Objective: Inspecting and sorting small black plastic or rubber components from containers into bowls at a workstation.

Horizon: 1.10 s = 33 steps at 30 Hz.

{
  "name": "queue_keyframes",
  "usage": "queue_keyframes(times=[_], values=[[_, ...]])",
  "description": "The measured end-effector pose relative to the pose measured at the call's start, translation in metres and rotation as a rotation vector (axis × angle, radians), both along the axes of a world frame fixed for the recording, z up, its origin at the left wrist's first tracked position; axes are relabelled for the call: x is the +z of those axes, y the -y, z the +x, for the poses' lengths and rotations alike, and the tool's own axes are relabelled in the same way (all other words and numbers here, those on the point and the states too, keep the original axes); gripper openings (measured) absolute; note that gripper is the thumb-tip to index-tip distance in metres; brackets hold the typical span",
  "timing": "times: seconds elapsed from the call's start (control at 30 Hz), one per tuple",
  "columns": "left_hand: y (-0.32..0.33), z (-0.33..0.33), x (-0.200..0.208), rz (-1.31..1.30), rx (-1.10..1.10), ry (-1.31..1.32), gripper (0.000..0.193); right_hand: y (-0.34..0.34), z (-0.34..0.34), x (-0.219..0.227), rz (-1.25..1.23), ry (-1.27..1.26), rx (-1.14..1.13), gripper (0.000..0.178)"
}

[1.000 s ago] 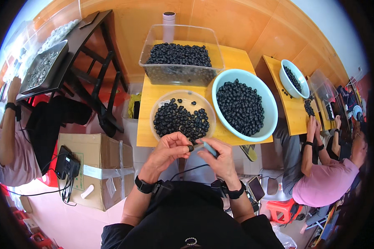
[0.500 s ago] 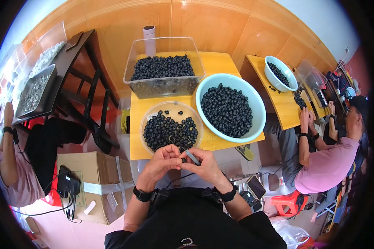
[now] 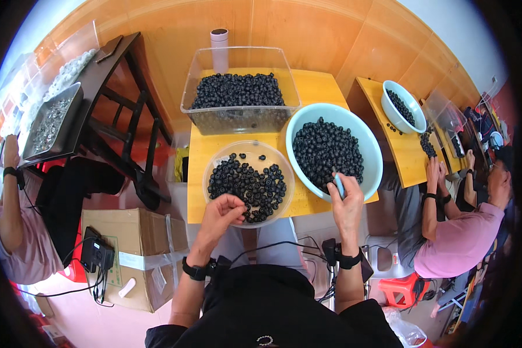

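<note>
My left hand (image 3: 223, 216) is at the near left rim of a round clear tray (image 3: 292, 188), its thumb and fingers pinched together. Whether anything small sits in that pinch is hidden. Small black round pieces with holes, like beads (image 3: 255, 188), lie loosely inside the tray. Over the near rim of a light-blue basin (image 3: 374, 159), my right hand (image 3: 348, 206) grips a small tool with a light-blue handle (image 3: 339, 185). Its tip points at the heap of black beads (image 3: 325, 148) filling the basin. The exact kind of tool cannot be made out.
A clear rectangular bin (image 3: 240, 120) of black beads stands at the back of the yellow table (image 3: 325, 87), before a pink bottle (image 3: 219, 55). A cardboard box (image 3: 127, 243) sits low on the left. Co-workers sit at both sides; another blue basin (image 3: 420, 124) is at right.
My hands were together at the tray's near edge, holding a black bead and the tool. They have parted: the right moved right to the basin with the tool, the left stayed by the tray.
</note>
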State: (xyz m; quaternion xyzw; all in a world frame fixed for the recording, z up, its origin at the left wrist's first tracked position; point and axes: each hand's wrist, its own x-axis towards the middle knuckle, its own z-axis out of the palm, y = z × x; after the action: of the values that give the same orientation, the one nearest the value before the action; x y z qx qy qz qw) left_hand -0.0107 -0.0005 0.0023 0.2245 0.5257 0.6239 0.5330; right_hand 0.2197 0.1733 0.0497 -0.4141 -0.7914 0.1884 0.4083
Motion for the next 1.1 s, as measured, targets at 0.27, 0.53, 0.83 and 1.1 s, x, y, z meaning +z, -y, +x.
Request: queue_keyframes(times=[0.27, 0.53, 0.83, 1.1], values=[[-0.088, -0.023, 0.012, 0.052, -0.161, -1.212, 0.037, 0.013, -0.001, -0.012, -0.019, 0.2, -0.136, 0.011], [-0.143, -0.01, -0.031, 0.006, -0.214, -1.599, 0.033, 0.017, 0.006, -0.017, 0.048, 0.175, -0.107, 0.009], [-0.148, -0.012, -0.038, 0.017, -0.242, -1.52, 0.013, 0.016, 0.006, -0.013, 0.013, 0.18, -0.042, 0.008], [-0.132, -0.011, -0.025, -0.013, -0.497, -1.415, 0.021, 0.016, 0.006, -0.017, 0.033, 0.199, -0.076, 0.01]])
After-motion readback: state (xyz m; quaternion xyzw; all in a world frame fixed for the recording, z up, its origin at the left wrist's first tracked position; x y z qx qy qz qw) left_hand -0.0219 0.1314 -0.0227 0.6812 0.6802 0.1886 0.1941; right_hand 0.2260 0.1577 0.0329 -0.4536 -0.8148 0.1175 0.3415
